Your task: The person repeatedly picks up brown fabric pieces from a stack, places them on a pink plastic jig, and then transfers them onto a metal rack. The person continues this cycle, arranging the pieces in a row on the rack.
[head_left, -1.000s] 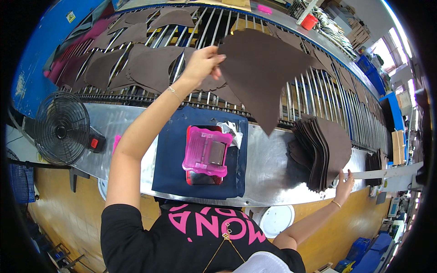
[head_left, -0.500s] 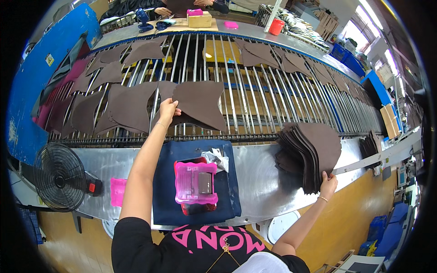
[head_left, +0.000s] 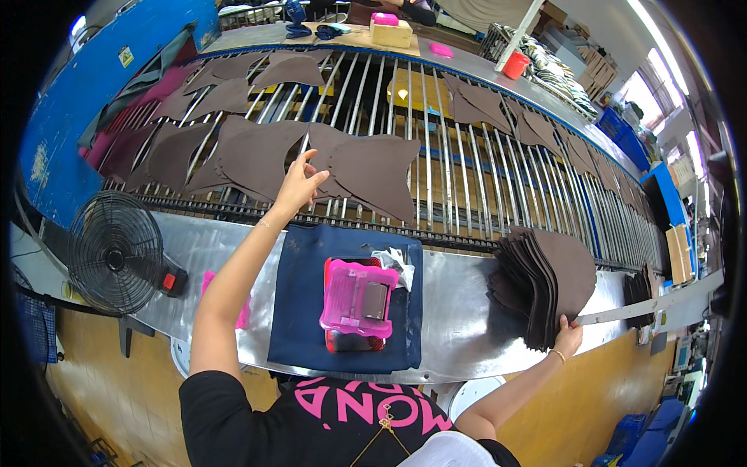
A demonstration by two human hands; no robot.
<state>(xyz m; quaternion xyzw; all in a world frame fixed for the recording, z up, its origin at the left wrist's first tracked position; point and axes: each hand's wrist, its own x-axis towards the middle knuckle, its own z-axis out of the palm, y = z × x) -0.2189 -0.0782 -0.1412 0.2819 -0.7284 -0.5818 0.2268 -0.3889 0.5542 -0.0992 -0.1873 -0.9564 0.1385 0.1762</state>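
My left hand (head_left: 299, 184) rests with spread fingers on the near edge of a brown leather piece (head_left: 372, 170) that lies flat on the metal roller conveyor (head_left: 436, 140). More brown pieces (head_left: 241, 152) lie beside it to the left and further along the rollers. My right hand (head_left: 567, 338) grips the lower edge of a stack of brown leather pieces (head_left: 545, 280) standing on the steel bench (head_left: 459, 311).
A navy cloth (head_left: 303, 311) on the bench carries a pink plastic tray (head_left: 358, 297) and a crumpled white rag (head_left: 393, 261). A black fan (head_left: 115, 253) stands at the left. A blue wall (head_left: 70, 101) borders the conveyor; boxes and a red cup (head_left: 515, 65) sit beyond it.
My left hand carried a brown piece from the air down onto the rollers and now rests on its edge. My right hand stays at the stack.
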